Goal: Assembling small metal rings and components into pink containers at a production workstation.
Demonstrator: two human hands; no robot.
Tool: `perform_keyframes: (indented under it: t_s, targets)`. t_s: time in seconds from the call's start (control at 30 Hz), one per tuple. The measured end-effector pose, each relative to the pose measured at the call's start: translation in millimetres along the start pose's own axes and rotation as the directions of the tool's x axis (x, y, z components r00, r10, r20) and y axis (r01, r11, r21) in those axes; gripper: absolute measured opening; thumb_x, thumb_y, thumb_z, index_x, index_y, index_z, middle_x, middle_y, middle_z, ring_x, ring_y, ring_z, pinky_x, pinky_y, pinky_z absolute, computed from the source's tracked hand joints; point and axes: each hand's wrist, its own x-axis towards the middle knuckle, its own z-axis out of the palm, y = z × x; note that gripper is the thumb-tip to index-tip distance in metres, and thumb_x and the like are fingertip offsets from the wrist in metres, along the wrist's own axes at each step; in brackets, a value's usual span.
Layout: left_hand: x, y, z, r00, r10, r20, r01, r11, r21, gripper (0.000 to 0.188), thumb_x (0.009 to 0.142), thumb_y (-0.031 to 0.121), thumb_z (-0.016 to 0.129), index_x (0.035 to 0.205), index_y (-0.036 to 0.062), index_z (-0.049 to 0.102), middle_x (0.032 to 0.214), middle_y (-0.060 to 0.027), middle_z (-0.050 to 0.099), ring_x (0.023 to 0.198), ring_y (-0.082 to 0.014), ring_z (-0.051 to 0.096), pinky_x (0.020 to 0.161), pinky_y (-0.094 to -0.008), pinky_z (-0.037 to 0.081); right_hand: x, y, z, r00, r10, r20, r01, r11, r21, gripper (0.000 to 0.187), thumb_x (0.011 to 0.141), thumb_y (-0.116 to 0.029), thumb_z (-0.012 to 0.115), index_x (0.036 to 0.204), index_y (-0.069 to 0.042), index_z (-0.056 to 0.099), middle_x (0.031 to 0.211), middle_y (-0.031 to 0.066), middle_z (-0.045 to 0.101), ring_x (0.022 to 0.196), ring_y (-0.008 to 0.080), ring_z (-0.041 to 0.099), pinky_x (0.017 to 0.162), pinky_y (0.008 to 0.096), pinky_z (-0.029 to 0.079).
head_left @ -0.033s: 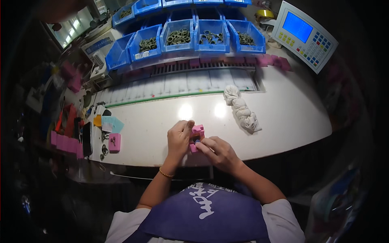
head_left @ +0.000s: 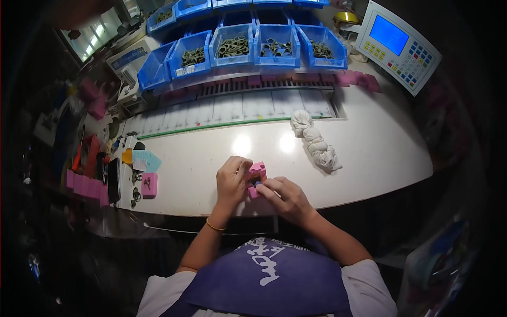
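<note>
Near the front edge of the white worktop, a small pink block (head_left: 258,170) with a dark hollow in it stands between my hands. My left hand (head_left: 231,178) is closed around its left side, thumb along the top. The fingers of my right hand (head_left: 288,198) are pinched together at the block's right side, over the hollow. A small dark blue bit (head_left: 257,184) shows at those fingertips; what it is cannot be made out. Left of my hands lies a second pink block (head_left: 149,186) with a small dark metal piece on it.
Blue bins (head_left: 231,47) of ring-shaped metal parts line the back. A twisted white cloth (head_left: 317,142) lies to the right, below a keypad panel with a blue screen (head_left: 388,36). At left are a light-blue paper (head_left: 146,161), dark rings (head_left: 135,195) and more pink blocks (head_left: 87,187).
My left hand has shifted very slightly to the left, its fingers a little higher. The pink block and my right hand stay in nearly the same place.
</note>
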Motion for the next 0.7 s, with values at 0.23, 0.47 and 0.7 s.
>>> perform_keyframes:
  t_s: [0.23,0.47,0.7]
  targets:
    - [-5,3,-20,0.943,0.301,0.141,-0.311,0.949,0.050,0.032,0.086,0.028,0.079,0.090,-0.0025,0.069,0.081,-0.0088,0.066,0.067,-0.0131,0.066,0.057,-0.0284,0.054,-5,3,9,0.994,0.085,-0.061,-0.081,0.995,0.065,0.044,0.078,-0.001,0.066,0.122,-0.004,0.061,0.116,0.0119,0.058,0.095,0.0276,0.065,0.077,0.0365,0.058]
    - [-4,0,-15,0.976,-0.108,0.189,0.151,0.961,-0.230,0.022,0.090,0.017,0.072,0.086,-0.0043,0.069,0.079,-0.0078,0.070,0.072,-0.0082,0.062,0.064,-0.0238,0.049,-16,7,13,0.997,-0.025,-0.074,0.026,1.000,0.013,0.040,0.077,-0.005,0.068,0.117,-0.006,0.065,0.114,0.0125,0.060,0.095,0.0287,0.066,0.076,0.0368,0.059]
    - [-7,-2,-12,0.975,-0.118,0.190,0.167,0.951,-0.261,0.020,0.093,0.013,0.067,0.083,-0.0044,0.068,0.074,-0.0052,0.067,0.070,-0.0086,0.058,0.064,-0.0241,0.046,-2,9,18,0.991,0.032,-0.127,-0.027,0.999,0.045,0.037,0.078,0.000,0.067,0.115,-0.002,0.066,0.113,0.0129,0.062,0.092,0.0280,0.066,0.073,0.0363,0.059]
